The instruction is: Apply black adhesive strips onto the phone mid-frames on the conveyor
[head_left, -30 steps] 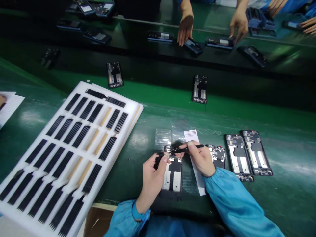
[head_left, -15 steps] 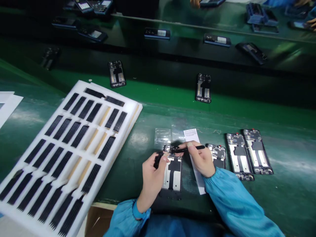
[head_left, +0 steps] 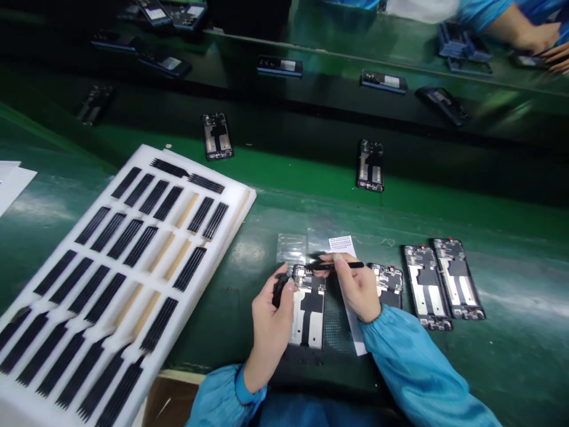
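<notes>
The open phone body (head_left: 308, 314) lay face up on the green tabletop (head_left: 511, 350), directly in front of the person, its top end pointing away and a black strip running down its pale middle. At its upper right, the right hand (head_left: 355, 287) pinched a slim black tool (head_left: 351, 265) between thumb and fingers, the tip over the phone body's top end; whether it touched could not be told. At the upper left edge, the left hand (head_left: 271, 314) was curled around a small black piece (head_left: 279, 289), thumb and fingertips close together. A narrow white sheet (head_left: 358, 338) with rows of dark dots at its far end ran partly under the right hand, and a clear plastic sheet (head_left: 291, 244) lay just beyond the phone body. To the right were three similar bodies: a near one (head_left: 390, 284) partly hidden by the right arm, a middle one (head_left: 427, 284) and a far one (head_left: 457, 273). On the left stood a white foam tray (head_left: 235, 196), its slots filled with bundled black strips (head_left: 106, 290). Farther off, two more frames, one left (head_left: 217, 136) and one right (head_left: 370, 165), lay on the green strip, and at the upper right a co-worker's hand (head_left: 537, 38) was near stacked blue frames (head_left: 464, 44).
</notes>
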The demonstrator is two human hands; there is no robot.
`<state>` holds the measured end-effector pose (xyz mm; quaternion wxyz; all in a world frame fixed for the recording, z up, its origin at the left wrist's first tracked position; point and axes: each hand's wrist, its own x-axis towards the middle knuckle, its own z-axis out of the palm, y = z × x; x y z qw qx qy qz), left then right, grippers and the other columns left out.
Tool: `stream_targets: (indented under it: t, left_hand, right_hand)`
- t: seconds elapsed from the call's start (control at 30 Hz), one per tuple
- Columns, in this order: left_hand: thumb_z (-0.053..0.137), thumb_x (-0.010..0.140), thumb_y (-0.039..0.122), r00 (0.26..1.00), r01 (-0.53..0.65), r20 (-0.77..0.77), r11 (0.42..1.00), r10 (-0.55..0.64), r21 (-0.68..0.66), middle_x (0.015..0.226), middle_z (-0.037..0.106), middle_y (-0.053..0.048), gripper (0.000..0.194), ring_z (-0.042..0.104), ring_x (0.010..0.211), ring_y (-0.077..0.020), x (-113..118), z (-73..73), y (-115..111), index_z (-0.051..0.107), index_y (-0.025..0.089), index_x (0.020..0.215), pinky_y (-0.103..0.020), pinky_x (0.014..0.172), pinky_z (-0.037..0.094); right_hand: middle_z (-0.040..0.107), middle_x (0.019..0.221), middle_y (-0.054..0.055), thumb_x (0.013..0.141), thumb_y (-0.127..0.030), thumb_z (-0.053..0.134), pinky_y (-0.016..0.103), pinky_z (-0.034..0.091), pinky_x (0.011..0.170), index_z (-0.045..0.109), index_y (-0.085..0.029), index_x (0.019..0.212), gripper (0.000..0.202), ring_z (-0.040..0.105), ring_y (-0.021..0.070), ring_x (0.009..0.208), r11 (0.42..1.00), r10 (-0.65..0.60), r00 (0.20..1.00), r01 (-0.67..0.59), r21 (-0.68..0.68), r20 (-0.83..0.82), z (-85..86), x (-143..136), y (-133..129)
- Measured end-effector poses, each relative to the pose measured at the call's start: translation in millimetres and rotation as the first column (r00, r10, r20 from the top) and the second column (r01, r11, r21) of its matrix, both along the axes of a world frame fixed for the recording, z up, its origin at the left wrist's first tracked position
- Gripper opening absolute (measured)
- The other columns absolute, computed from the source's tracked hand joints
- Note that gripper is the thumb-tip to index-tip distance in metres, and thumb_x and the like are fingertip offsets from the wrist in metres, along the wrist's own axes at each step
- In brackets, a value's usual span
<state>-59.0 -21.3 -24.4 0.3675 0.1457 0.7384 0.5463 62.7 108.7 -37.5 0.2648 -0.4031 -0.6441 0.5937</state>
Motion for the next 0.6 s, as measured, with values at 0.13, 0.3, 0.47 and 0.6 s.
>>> stream_targets:
  t: [0.13, 0.3, 0.47, 0.6]
  left_hand:
    - [0.055, 0.095, 0.042, 0.999, 0.039, -0.018, 0.999, -0.040, -0.019, 0.075, 0.067, -0.002, 0.034, 0.067, 0.072, -0.0173, 0, 1.3, -8, 0.068, 0.019, 0.117, -0.027, 0.068, 0.055]
    - [0.050, 0.099, 0.039, 0.986, 0.123, -0.113, 0.992, -0.126, -0.038, 0.083, 0.066, -0.001, 0.027, 0.064, 0.075, -0.0144, -2, 8.8, -26, 0.065, 0.021, 0.112, -0.023, 0.071, 0.051]
    - [0.049, 0.100, 0.039, 0.972, 0.159, -0.156, 0.983, -0.173, -0.096, 0.085, 0.067, -0.001, 0.027, 0.063, 0.076, -0.0140, -4, 13.8, -40, 0.064, 0.023, 0.115, -0.023, 0.073, 0.050]
    - [0.049, 0.099, 0.041, 0.965, 0.142, -0.204, 0.982, -0.165, -0.126, 0.089, 0.068, -0.002, 0.029, 0.064, 0.080, -0.0153, -7, 18.8, -51, 0.063, 0.024, 0.118, -0.024, 0.077, 0.051]
  right_hand:
    - [0.079, 0.084, 0.006, 0.101, -0.047, 0.051, 0.032, 0.061, 0.074, 0.074, -0.020, 0.104, 0.036, 0.076, 0.0215, 0.078, 1.000, 0.023, 1.000, -0.023, -0.013, -0.004, -0.4, 1, 0]
    - [0.079, 0.086, 0.006, 0.102, -0.044, 0.049, 0.030, 0.061, 0.071, 0.074, -0.020, 0.105, 0.035, 0.076, 0.0206, 0.078, 0.997, 0.054, 0.998, -0.055, 0.052, 0.034, -2.4, -1, -1]
    - [0.080, 0.099, 0.007, 0.102, -0.034, 0.050, 0.032, 0.061, 0.079, 0.075, -0.021, 0.105, 0.029, 0.076, 0.0215, 0.088, 0.948, 0.073, 0.990, -0.107, 0.299, 0.122, 3.0, -2, -5]
    - [0.079, 0.103, 0.008, 0.102, -0.038, 0.047, 0.042, 0.060, 0.086, 0.066, -0.027, 0.128, 0.035, 0.075, 0.0275, 0.098, 0.906, 0.032, 0.998, -0.051, 0.420, 0.051, 43.8, 28, -11]
